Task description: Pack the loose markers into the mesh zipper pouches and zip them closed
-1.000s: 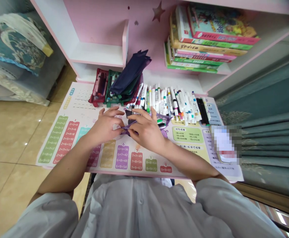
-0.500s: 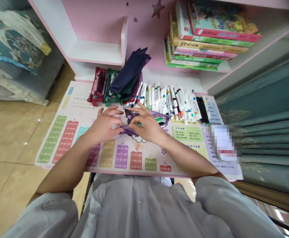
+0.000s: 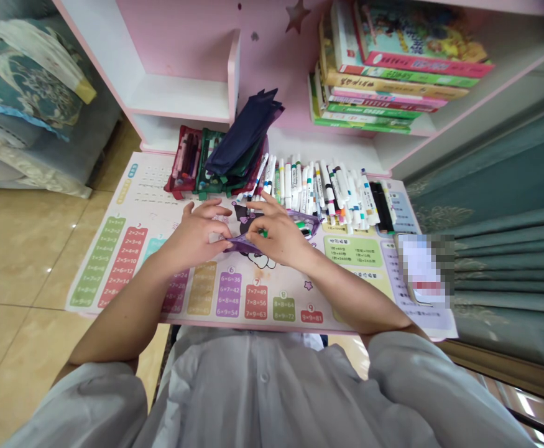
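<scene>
A purple mesh pencil pouch lies across the middle of the desk mat, with a few green-and-white markers showing inside its right part. At the pouch's left end, my left hand pinches the edge between thumb and forefinger, its other fingers raised. My right hand is closed on the near edge a little to the right, thumb and forefinger together, and covers the pouch's middle. Just beyond my hands lies a wide row of white markers with caps in several colours.
Left of the markers stand a red pouch and a green pouch, both holding pens. Dark blue pouches are heaped beside them. Black markers end the row. A phone lies at the right; books fill the shelf.
My right hand has shifted very slightly to the right along the pouch's edge. My left hand keeps its pinch at the left end.
</scene>
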A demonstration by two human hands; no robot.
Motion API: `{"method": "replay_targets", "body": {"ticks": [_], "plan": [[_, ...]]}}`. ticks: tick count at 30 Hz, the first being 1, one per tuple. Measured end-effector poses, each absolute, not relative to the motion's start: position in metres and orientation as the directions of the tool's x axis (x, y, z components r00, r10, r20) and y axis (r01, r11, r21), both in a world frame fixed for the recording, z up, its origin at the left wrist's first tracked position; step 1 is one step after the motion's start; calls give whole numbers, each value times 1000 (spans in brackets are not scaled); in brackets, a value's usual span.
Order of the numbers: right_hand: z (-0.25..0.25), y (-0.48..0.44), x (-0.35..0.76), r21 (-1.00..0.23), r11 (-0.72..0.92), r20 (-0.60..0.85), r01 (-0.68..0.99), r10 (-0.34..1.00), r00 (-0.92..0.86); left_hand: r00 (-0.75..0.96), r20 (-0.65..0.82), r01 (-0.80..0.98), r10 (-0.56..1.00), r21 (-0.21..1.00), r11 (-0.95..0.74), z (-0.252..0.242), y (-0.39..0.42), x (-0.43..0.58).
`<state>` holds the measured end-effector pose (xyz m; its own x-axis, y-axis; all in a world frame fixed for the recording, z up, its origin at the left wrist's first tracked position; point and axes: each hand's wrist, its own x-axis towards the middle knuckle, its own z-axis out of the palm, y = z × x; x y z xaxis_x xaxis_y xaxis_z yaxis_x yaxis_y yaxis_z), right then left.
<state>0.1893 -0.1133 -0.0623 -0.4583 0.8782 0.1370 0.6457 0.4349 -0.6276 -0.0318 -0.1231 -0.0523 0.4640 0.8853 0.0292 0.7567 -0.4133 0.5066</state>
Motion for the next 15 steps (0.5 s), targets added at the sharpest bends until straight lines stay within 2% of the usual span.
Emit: {"method": "replay_targets", "body": {"ticks": [15], "plan": [[-64, -111, 193, -605, 435, 144, 667, 884, -446, 454, 16, 764, 891, 507, -399, -51, -123, -31]]}}
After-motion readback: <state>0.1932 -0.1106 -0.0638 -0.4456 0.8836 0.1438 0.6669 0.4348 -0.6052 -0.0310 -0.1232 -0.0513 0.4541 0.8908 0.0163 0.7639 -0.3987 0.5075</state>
